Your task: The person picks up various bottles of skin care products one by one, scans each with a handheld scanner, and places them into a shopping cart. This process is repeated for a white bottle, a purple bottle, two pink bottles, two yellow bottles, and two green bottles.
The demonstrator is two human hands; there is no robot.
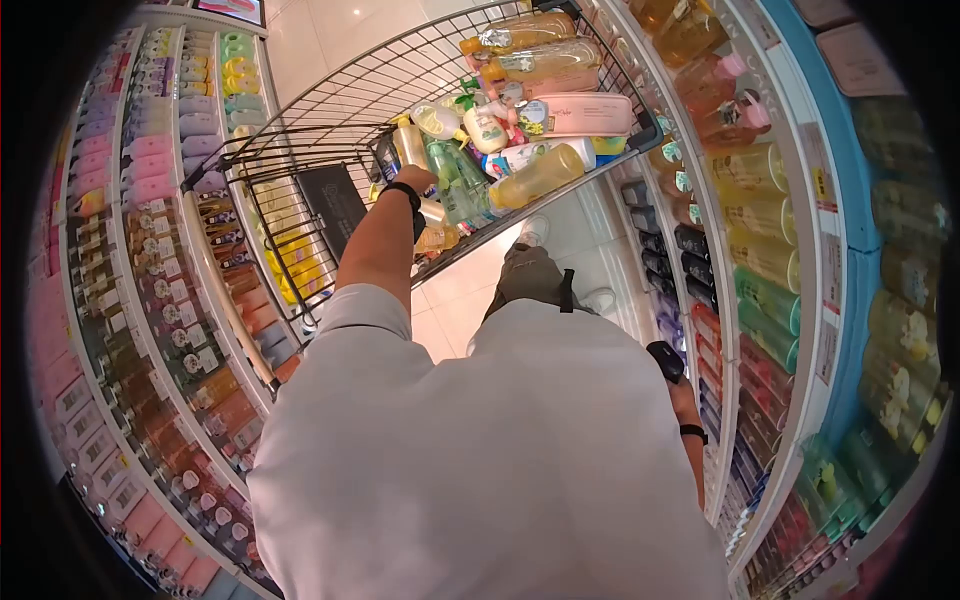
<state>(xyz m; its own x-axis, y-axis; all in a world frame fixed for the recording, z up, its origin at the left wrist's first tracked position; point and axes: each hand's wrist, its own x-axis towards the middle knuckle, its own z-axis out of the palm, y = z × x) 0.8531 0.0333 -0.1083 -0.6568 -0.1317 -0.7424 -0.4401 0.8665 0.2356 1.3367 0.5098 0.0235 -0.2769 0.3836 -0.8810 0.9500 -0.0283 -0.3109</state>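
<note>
My left hand (413,180) reaches over the near side of the wire shopping cart (300,112), closed around the lower end of a pale yellow bottle (410,145). Beside it lie clear green bottles (455,185). Farther right in the cart are a green-and-white pump bottle (484,128), a pink flat pack (575,115), a large yellow bottle (538,178) and amber bottles (540,62). Low at my right side, my right hand (681,390) is partly hidden by my body and closed on a small black object (665,361).
Shelves of pink, purple and brown packaged goods (150,170) curve along the left. On the right, a shelf edge (815,250) runs past yellow and green bottles (755,215). Pale floor tiles (450,310) and my shoes (535,228) show below the cart.
</note>
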